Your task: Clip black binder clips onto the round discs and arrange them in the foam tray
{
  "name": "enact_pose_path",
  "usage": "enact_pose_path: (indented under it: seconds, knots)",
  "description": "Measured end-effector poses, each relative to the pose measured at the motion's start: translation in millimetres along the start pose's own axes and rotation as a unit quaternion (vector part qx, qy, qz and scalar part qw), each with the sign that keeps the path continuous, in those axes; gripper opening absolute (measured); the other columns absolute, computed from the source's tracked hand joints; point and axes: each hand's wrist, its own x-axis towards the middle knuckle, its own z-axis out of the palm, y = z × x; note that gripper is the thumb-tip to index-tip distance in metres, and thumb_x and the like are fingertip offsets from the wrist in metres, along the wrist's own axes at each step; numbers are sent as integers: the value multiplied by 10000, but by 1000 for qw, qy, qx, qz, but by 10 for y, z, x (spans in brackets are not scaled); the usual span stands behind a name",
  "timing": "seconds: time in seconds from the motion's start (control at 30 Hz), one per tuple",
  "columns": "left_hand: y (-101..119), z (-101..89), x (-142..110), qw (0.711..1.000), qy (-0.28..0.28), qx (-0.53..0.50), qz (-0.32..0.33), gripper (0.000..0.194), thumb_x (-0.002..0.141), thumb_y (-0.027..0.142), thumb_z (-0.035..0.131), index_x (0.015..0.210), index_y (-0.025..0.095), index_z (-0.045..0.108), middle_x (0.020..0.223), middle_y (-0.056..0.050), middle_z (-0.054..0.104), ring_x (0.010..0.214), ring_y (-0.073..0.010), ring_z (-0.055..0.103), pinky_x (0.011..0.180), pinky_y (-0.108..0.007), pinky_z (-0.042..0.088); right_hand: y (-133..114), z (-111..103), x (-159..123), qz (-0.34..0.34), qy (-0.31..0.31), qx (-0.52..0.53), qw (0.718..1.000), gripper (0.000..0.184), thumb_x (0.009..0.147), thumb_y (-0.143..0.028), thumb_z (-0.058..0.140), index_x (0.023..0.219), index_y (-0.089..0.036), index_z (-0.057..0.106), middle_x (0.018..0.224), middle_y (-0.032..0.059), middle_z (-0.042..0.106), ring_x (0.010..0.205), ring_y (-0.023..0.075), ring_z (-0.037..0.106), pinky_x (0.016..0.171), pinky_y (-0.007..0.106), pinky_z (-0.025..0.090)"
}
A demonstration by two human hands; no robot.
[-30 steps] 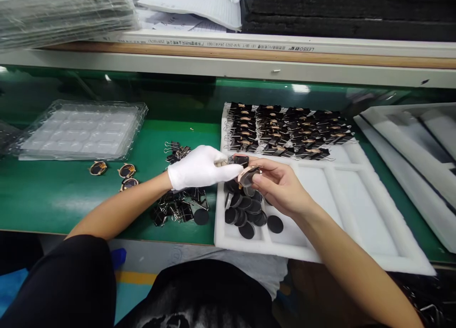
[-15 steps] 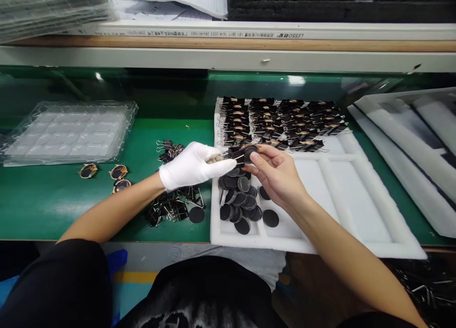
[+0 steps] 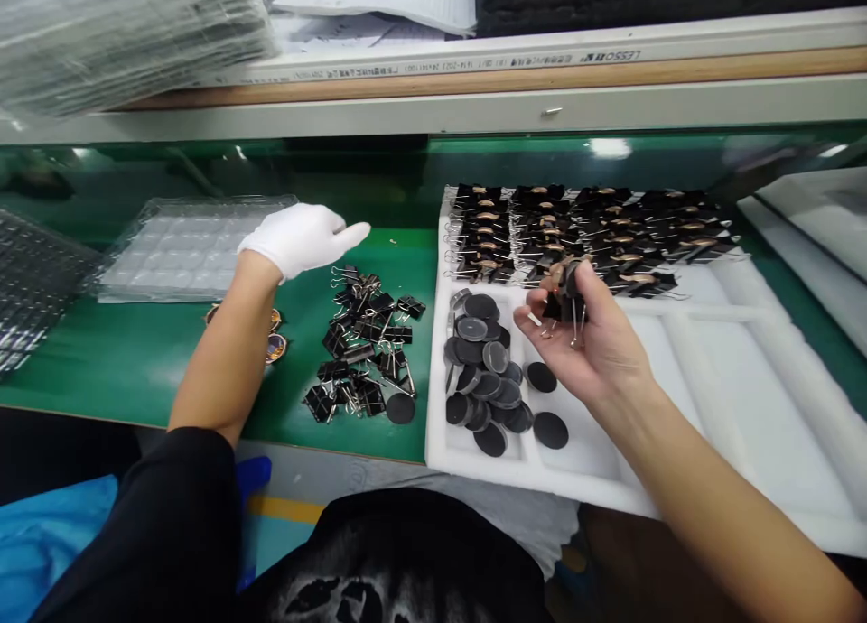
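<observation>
My right hand, bare, is closed around a round dark piece with black binder clips on it; their wire handles stick out below my fingers. My left hand, in a white glove, is over the front edge of a clear blister tray. Its thumb points right, apart from the fingers, and I see nothing in it. Below it lie several round gold-rimmed pieces, partly covered by my forearm. A heap of binder clips lies on the green table between my hands.
A white foam tray holds dark discs at its near left and rows of clipped pieces along its back. One black disc lies beside the clips. A shelf edge spans the back; plastic trays overhang it.
My left hand has let go of the clipped piece and moved left, towards the clear tray. My right hand now holds the piece alone, farther right. The view has shifted left.
</observation>
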Motion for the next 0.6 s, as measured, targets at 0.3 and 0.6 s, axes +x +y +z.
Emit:
enact_pose_path:
  seconds: [0.3, 0.6]
  knots:
    - [-403, 207, 332, 982, -183, -25, -44, 400, 798, 534, 680, 560, 215, 650, 517, -23, 627, 439, -136, 479, 533, -298, 355, 47, -1, -25, 24, -32, -57, 998, 306, 724, -432, 926, 846, -246, 716, 893, -20, 683, 782, 132, 689, 688, 255, 650]
    - [620, 247, -383, 967, 51, -118, 220, 572, 983, 547, 483, 540, 191, 421, 505, 41, 365, 513, -96, 292, 547, -297, 206, 164, -45, -125, -8, -212, -237, 948, 330, 823, -508, 851, 1073, -293, 832, 1547, 67, 613, 1329, 343, 654, 980, 437, 640]
